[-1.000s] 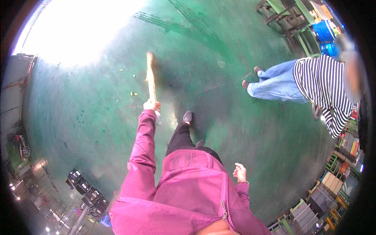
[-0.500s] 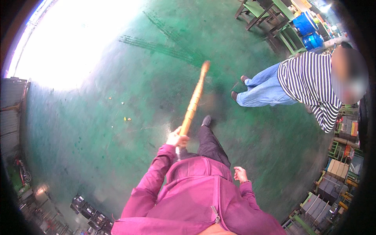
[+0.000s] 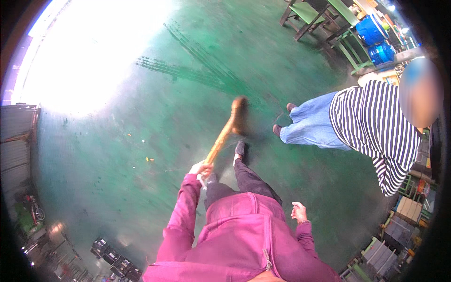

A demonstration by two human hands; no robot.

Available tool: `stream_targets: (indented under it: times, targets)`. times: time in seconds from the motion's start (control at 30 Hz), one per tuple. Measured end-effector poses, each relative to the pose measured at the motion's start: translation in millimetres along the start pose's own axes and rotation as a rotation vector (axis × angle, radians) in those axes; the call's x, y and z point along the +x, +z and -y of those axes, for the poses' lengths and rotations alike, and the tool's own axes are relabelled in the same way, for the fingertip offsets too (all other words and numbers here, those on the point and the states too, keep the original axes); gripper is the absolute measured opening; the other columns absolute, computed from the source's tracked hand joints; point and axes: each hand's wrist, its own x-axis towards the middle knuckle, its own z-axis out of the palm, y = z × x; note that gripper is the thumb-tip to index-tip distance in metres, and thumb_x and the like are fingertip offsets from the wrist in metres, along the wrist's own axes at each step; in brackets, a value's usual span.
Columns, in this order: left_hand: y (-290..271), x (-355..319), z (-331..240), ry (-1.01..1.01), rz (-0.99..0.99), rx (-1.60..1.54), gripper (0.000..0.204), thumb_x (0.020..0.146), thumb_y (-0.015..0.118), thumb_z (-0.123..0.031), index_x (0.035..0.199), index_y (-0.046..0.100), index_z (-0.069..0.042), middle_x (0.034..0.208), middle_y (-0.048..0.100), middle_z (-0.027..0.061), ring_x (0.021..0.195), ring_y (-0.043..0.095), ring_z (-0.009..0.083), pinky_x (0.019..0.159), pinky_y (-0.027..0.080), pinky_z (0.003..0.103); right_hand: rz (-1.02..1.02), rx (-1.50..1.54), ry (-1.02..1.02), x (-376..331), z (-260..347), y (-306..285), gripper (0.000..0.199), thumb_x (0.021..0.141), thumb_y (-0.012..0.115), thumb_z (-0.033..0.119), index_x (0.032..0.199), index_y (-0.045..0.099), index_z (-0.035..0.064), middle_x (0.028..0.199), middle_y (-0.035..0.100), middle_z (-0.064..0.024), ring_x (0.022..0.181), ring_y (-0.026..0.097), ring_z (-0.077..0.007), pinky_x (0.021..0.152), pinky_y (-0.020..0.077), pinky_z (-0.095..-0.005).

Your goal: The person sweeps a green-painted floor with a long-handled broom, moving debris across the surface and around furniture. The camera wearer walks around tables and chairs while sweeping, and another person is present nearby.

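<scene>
My left hand (image 3: pixel 201 169) is closed round a long tan stick (image 3: pixel 217 149), which slants forward and to the right from my fist. Its far end is bent and blurred, with a dark smear beside it, so I cannot make out what the tip is. Something whitish (image 3: pixel 204 182) shows just under that fist; its kind is unclear. By my right hip hangs my right hand (image 3: pixel 299 212), loosely open, fingers a little bent and nothing in it. Below the stick's far end is my dark shoe (image 3: pixel 240 148) on the green floor (image 3: pixel 117 188).
To the right stands a person in a striped top (image 3: pixel 371 120) and blue trousers. Behind them are a green stool (image 3: pixel 307 13) and blue drums (image 3: pixel 372 30). Racks of metal parts (image 3: pixel 383 254) line the lower right. Black crates (image 3: pixel 115 258) sit lower left; small yellow scraps (image 3: pixel 149 160) lie ahead.
My left hand has shifted left, and the stick's far end has dropped nearer my shoe and now shows a bend. In view, the other person appears slightly lower. My right hand stays empty.
</scene>
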Motion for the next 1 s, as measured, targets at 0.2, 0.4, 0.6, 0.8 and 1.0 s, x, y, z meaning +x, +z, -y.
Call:
stream_targets:
  times: [0.2,0.4,0.6,0.8,1.0]
  targets:
    - [7,-12,-46,0.514,-0.620,0.339,0.016,0.065,0.056,0.004,0.076,0.046,-0.003,0.054,0.046,0.0069,0.039,0.045,0.0159,0.035,0.037,0.027,0.060,-0.024,-0.135,30,51,-9,0.023,0.083,0.040,0.008,0.102,0.054,0.0072,0.057,0.049,-0.0019,0.041,0.049,-0.0100,0.035,0.0400,-0.0230]
    - [57,-14,-34,0.838,-0.718,0.142,0.016,0.065,0.053,0.004,0.077,0.045,-0.001,0.057,0.050,0.0092,0.041,0.046,0.0150,0.035,0.039,0.027,0.014,0.109,-0.192,32,18,-36,0.023,0.084,0.041,0.009,0.104,0.053,0.0080,0.056,0.049,-0.0020,0.041,0.048,-0.0107,0.035,0.0401,-0.0243]
    - [103,-47,-12,0.809,-0.431,0.310,0.024,0.064,0.054,0.008,0.082,0.045,-0.006,0.061,0.045,0.0046,0.043,0.044,0.0125,0.035,0.035,0.025,-0.005,-0.024,-0.014,25,-59,-33,0.024,0.081,0.045,0.014,0.103,0.053,0.0103,0.059,0.049,-0.0038,0.042,0.050,-0.0148,0.037,0.0423,-0.0282]
    - [174,-6,-25,0.663,-0.125,0.314,0.032,0.068,0.055,0.008,0.095,0.046,-0.007,0.066,0.046,0.0035,0.046,0.043,0.0101,0.038,0.034,0.023,0.011,-0.093,-0.025,31,-78,-22,0.023,0.082,0.044,0.013,0.102,0.054,0.0107,0.062,0.049,-0.0050,0.047,0.051,-0.0173,0.040,0.0438,-0.0301]
    - [248,72,-78,0.361,0.063,0.280,0.035,0.070,0.054,0.010,0.098,0.044,-0.008,0.065,0.045,0.0064,0.046,0.043,0.0118,0.036,0.034,0.023,-0.109,0.191,0.043,37,14,21,0.023,0.083,0.044,0.013,0.104,0.054,0.0105,0.063,0.050,-0.0047,0.046,0.050,-0.0149,0.041,0.0436,-0.0264]
